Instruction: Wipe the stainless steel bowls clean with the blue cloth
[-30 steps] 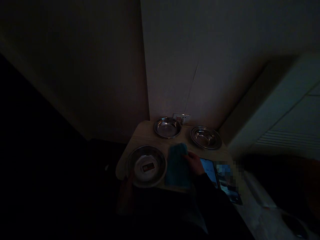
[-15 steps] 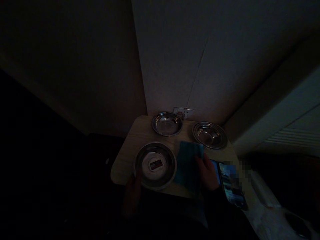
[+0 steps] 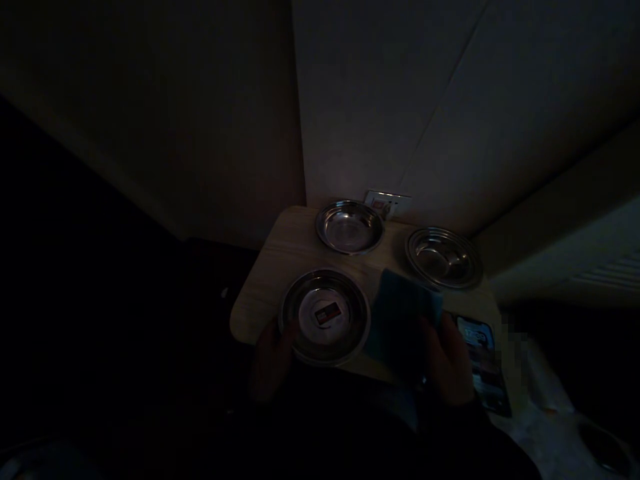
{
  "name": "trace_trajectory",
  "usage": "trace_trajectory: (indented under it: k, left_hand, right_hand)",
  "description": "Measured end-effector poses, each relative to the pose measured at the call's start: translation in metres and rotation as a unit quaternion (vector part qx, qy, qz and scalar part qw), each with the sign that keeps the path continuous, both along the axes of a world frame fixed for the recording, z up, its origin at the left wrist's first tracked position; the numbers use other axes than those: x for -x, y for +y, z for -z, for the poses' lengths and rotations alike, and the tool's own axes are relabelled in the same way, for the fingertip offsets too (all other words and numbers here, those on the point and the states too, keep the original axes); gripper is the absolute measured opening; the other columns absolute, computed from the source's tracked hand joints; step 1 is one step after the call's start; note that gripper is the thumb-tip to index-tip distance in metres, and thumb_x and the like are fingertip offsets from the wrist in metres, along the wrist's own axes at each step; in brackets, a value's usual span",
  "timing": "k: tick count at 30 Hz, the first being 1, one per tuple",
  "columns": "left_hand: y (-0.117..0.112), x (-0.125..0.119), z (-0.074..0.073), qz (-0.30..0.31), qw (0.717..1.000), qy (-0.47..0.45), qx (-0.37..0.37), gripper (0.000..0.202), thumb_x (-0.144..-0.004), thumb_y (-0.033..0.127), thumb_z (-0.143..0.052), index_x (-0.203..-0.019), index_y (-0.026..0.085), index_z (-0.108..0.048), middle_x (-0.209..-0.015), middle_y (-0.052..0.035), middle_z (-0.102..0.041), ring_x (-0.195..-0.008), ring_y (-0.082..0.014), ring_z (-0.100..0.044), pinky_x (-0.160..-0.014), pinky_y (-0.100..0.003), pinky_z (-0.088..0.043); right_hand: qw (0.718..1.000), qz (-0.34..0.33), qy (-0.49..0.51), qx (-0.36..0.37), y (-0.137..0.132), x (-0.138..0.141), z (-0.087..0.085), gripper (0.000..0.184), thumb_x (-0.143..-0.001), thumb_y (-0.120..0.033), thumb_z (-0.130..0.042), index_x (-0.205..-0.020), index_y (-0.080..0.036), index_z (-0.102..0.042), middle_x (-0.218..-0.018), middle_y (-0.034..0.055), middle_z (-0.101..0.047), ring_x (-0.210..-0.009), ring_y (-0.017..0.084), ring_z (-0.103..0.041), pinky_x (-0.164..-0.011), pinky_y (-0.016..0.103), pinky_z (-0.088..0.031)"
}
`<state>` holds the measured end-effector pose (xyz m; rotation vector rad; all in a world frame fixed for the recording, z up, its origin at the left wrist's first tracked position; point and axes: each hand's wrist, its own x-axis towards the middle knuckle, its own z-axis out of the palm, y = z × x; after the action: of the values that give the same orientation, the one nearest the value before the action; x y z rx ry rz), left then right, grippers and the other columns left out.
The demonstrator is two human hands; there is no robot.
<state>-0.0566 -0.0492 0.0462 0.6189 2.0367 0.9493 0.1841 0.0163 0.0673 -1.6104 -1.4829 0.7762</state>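
A round steel plate (image 3: 353, 320) with a dark rectangular label (image 3: 328, 313) in its middle sits near the front of the small table. My left hand (image 3: 273, 360) is at the plate's left rim, thumb over the edge and fingers curled below it. My right hand (image 3: 450, 363) pinches a teal cloth (image 3: 403, 313) by its right side. The cloth hangs just right of the plate, and its lower part fades into shadow. It is very dark, so finger detail is faint.
Behind, a second steel plate (image 3: 349, 230) and a steel dish with a wide rim (image 3: 443, 259) stand on the pale wooden table (image 3: 267, 267). A lit phone (image 3: 485, 363) lies at the right edge. A wall socket (image 3: 387, 202) is behind the table.
The view has shifted, so the table sits higher and further right. My right hand has moved closer to the phone with the cloth still held. My left hand stays at the plate's rim.
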Motion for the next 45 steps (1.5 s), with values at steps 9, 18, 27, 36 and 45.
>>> trace_trajectory:
  k: [9,18,27,36,45]
  left_hand:
    - [-0.003,-0.017,0.003,0.014,0.999,-0.043,-0.013,0.043,-0.079,0.049,-0.047,-0.109,0.019,-0.059,-0.111,-0.0084,-0.065,-0.102,-0.0242,-0.059,-0.088,-0.036,-0.044]
    - [-0.002,-0.021,0.005,0.003,0.997,-0.056,-0.056,0.042,-0.082,0.046,-0.045,-0.109,0.018,-0.060,-0.111,-0.0078,-0.064,-0.103,-0.0233,-0.058,-0.090,-0.037,-0.042]
    - [0.000,-0.019,0.016,0.036,0.986,0.135,-0.089,0.044,-0.086,0.041,-0.041,-0.120,0.016,-0.053,-0.115,-0.0124,-0.062,-0.104,-0.0231,-0.058,-0.089,-0.036,-0.043]
    - [0.011,-0.001,0.022,0.053,0.982,0.155,-0.090,0.052,-0.086,0.042,-0.040,-0.130,0.017,-0.044,-0.097,-0.0127,-0.068,-0.092,-0.0275,-0.064,-0.082,-0.044,-0.047]
    - [0.022,-0.005,0.042,0.032,0.971,0.088,-0.221,0.042,-0.088,0.030,-0.037,-0.125,0.014,-0.049,-0.126,-0.0104,-0.057,-0.115,-0.0191,-0.053,-0.098,-0.033,-0.040]
  right_hand:
    - [0.985,-0.100,-0.127,-0.060,-0.016,0.004,0.002,0.030,-0.088,-0.034,-0.039,-0.107,-0.019,-0.057,-0.090,0.0074,-0.069,-0.079,0.021,-0.064,-0.065,0.030,-0.050]
    - [0.897,-0.329,-0.213,-0.205,-0.035,0.013,0.012,0.039,-0.087,-0.017,-0.042,-0.126,-0.017,-0.047,-0.121,0.0096,-0.059,-0.111,0.023,-0.052,-0.089,0.039,-0.046]
    - [0.851,-0.351,-0.316,-0.230,-0.033,0.031,0.009,0.022,-0.089,-0.029,-0.051,-0.104,-0.022,-0.065,-0.110,0.0014,-0.067,-0.099,0.025,-0.053,-0.081,0.040,-0.033]
    - [0.828,-0.396,-0.312,-0.247,-0.026,0.046,0.006,0.019,-0.088,-0.025,-0.053,-0.102,-0.025,-0.065,-0.098,-0.0005,-0.071,-0.090,0.021,-0.054,-0.081,0.040,-0.028]
    - [0.856,-0.382,-0.303,-0.171,-0.037,0.090,0.009,0.014,-0.084,-0.022,-0.057,-0.096,-0.024,-0.066,-0.094,-0.0001,-0.070,-0.089,0.019,-0.054,-0.073,0.035,-0.030]
